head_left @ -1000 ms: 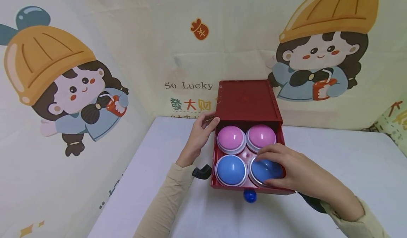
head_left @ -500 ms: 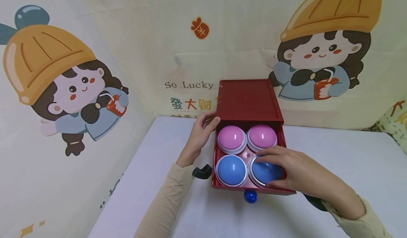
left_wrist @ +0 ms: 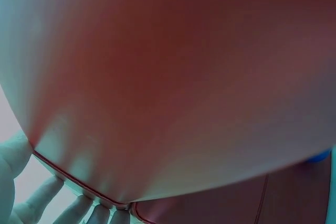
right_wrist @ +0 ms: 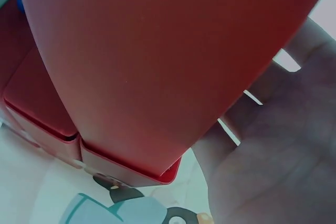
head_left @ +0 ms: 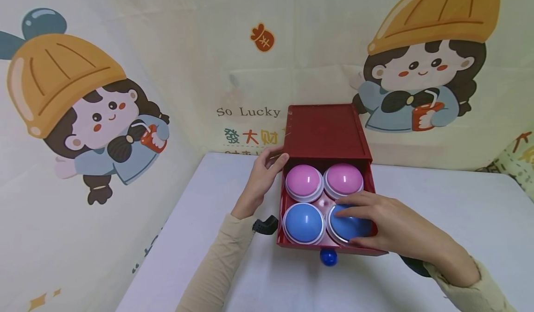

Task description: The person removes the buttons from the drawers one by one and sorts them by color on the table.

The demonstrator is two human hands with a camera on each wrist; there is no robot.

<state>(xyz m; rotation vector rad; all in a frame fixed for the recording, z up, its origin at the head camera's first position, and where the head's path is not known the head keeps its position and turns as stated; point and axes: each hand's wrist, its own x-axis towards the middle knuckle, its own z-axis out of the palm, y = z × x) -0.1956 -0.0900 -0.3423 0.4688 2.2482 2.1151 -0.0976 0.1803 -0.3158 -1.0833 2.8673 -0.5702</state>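
Printed cream wall sheet (head_left: 217,47), white table (head_left: 233,275). Glossy blue domed round tub (head_left: 349,227) near-right inside open red drawer box (head_left: 323,131); right hand (head_left: 390,224) pinches it. Judged light, stiff, slippery; hold by opposite sides. Left hand (head_left: 263,177) grips box edge.

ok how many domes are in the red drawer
4 in view: back left pink dome, back right pink dome, front left blue dome and front right blue dome, partly covered by the right hand. Any deeper inside would be hidden.
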